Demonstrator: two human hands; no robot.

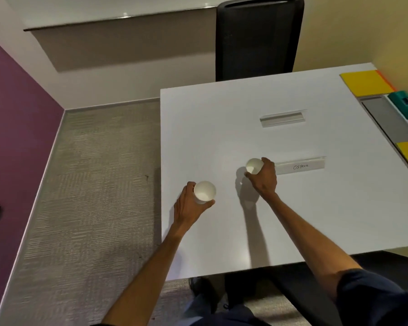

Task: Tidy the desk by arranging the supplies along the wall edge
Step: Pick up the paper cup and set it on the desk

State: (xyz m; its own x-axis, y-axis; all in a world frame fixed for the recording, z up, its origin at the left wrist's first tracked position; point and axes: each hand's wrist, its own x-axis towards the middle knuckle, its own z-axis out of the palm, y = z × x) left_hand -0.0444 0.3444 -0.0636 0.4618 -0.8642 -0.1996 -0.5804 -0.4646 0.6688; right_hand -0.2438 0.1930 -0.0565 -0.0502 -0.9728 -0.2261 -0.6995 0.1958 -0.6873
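Two white paper cups, mouths tilted toward the camera, sit over the white desk (316,208): left hand (189,205) grips one cup (205,192), right hand (265,177) grips the other (254,166).

bare desk (210,128) centre; name card (300,166) right

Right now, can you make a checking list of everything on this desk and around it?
Surface: white desk, mostly bare.
Job's things: two white paper cups, left cup, right cup; name strip reading OSTRICH.
Clutter: yellow folders, teal box by the right edge.
Grippers: left hand holds the left cup; right hand holds the right cup.
Cables: nothing seen.
Surroundings: black chair, grey carpet, purple wall.
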